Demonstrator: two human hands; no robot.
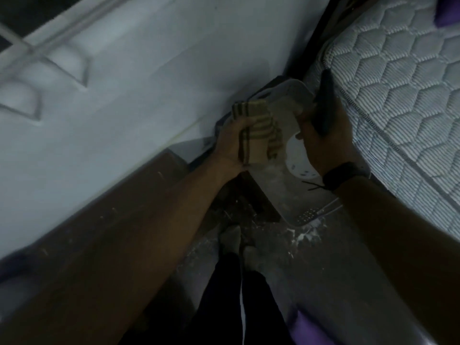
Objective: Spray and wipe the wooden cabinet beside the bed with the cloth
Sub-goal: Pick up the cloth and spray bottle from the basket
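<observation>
My left hand (230, 143) grips a folded tan cloth with dark stripes (258, 135) and holds it against the top of the dusty cabinet (281, 192) that stands between the wall and the bed. My right hand (321, 138) holds a dark, slim object (326, 100) upright over the cabinet's right side; whether it is the spray bottle I cannot tell. A black band sits on that wrist. A white round item (297, 158) lies on the cabinet top, partly hidden by my right hand.
A white wall (149, 83) runs along the left with a brown skirting board (112, 207). The quilted white mattress (398, 95) borders the cabinet on the right. My socked feet (239, 245) stand on a speckled floor below.
</observation>
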